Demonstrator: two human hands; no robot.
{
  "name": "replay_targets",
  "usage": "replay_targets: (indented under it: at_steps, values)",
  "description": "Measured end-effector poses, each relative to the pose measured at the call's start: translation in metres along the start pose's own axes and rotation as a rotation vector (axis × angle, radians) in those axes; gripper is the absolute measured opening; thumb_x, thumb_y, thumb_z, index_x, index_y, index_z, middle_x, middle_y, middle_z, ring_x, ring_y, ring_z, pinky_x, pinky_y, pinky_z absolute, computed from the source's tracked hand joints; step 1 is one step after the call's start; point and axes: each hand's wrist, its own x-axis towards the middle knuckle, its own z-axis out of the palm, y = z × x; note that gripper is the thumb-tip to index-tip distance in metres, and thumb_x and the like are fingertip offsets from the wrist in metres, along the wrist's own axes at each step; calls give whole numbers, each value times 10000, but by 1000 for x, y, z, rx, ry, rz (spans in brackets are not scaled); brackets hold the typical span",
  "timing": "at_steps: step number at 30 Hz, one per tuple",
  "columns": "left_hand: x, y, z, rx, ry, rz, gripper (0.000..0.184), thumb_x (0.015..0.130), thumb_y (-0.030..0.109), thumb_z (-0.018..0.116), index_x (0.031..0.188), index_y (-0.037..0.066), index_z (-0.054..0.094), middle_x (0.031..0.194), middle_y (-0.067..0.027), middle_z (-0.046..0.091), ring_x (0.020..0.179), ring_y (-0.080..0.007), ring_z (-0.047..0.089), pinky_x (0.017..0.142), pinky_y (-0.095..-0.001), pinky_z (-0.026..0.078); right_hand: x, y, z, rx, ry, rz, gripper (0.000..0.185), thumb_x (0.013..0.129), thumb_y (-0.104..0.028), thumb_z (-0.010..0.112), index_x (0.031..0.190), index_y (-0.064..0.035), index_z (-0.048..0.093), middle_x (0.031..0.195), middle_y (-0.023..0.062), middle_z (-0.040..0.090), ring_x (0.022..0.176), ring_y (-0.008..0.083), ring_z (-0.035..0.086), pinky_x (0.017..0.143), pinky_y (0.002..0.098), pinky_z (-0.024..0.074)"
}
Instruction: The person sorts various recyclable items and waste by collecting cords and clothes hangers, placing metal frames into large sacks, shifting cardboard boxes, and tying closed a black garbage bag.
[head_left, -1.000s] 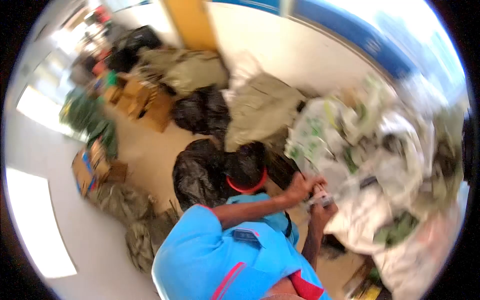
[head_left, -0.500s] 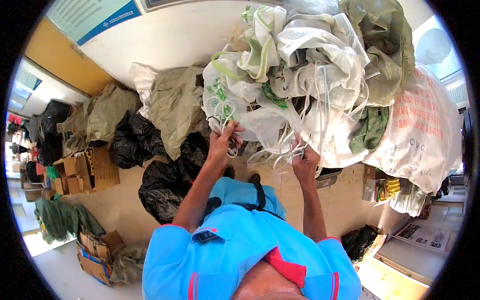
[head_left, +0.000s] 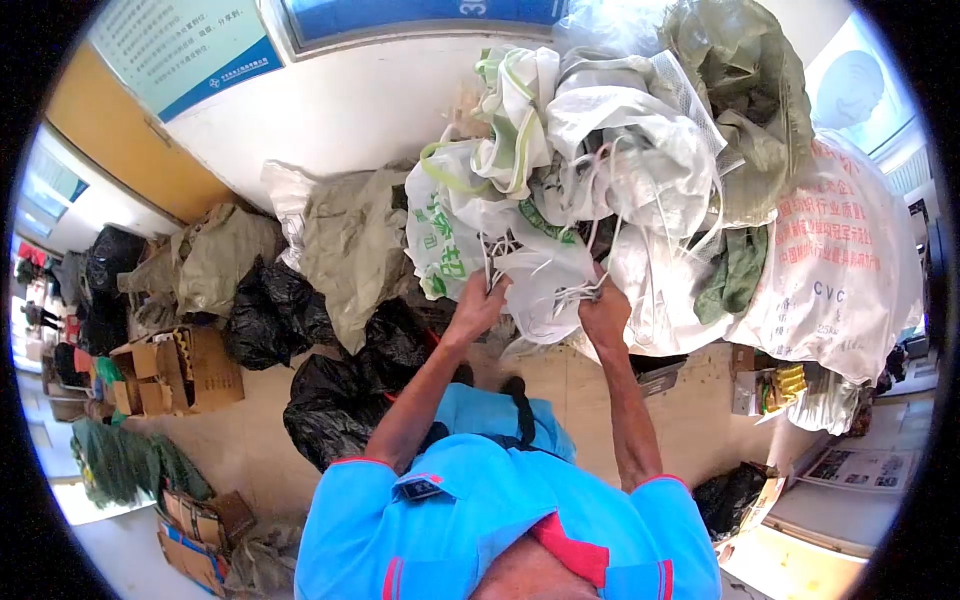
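My left hand (head_left: 478,305) is closed round white cord (head_left: 500,245), whose loops stick up above the fingers. To its right my right hand (head_left: 605,312) is also closed, with a tangle of the same cord bunched at the fingers. Between and beyond the hands hangs a thin white plastic bag (head_left: 440,245) with green print. A heap of white cloth and mesh bags (head_left: 640,120) lies above it, one strap edged in green. Whether the fingers also pinch the bag's edge, I cannot tell.
A large white sack (head_left: 825,270) with red print bulges at the right, a green cloth (head_left: 735,270) beside it. Black plastic bags (head_left: 335,410) lie on the floor near my left arm. Cardboard boxes (head_left: 215,370) stand farther left. A grey-green sack (head_left: 350,240) leans against the wall.
My left hand has moved right, closer to my right hand. The cord loops have drawn in around the fingers. The view has tilted slightly upward, showing more wall.
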Motion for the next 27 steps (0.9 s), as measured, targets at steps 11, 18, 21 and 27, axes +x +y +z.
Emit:
replay_targets:
  at_steps: [11, 18, 21, 27]
  values:
    - [-17, 39, -63, 816, -31, -81, 215, 775, 170, 520, 888, -8, 564, 872, -261, 584, 869, -423, 547, 726, -495, 433, 47, -46, -27, 457, 64, 75, 156, 817, -47, 556, 944, -17, 642, 625, 18, 586, 532, 69, 470, 507, 230, 395]
    - [25, 58, -50, 1238, -487, 207, 184, 687, 138, 538, 781, -6, 601, 727, -189, 621, 695, -356, 615, 618, -444, 491, 41, -53, -30, 528, -3, 115, 162, 817, -63, 593, 961, -20, 653, 713, -12, 611, 633, 30, 501, 565, 191, 399]
    - [71, 73, -32, 1255, -750, 83, 169, 675, 115, 525, 739, -11, 617, 714, -178, 627, 680, -323, 624, 608, -424, 496, 40, -48, -26, 520, -43, 117, 168, 818, -59, 591, 970, -19, 649, 729, -5, 623, 647, 33, 514, 578, 193, 412]
    - [145, 78, -12, 1138, -638, 209, 183, 646, 42, 529, 779, -34, 629, 721, -171, 635, 693, -303, 629, 600, -419, 499, 38, -47, -26, 553, -36, 96, 216, 765, -23, 587, 974, -13, 641, 762, 88, 658, 671, 104, 590, 615, 245, 463]
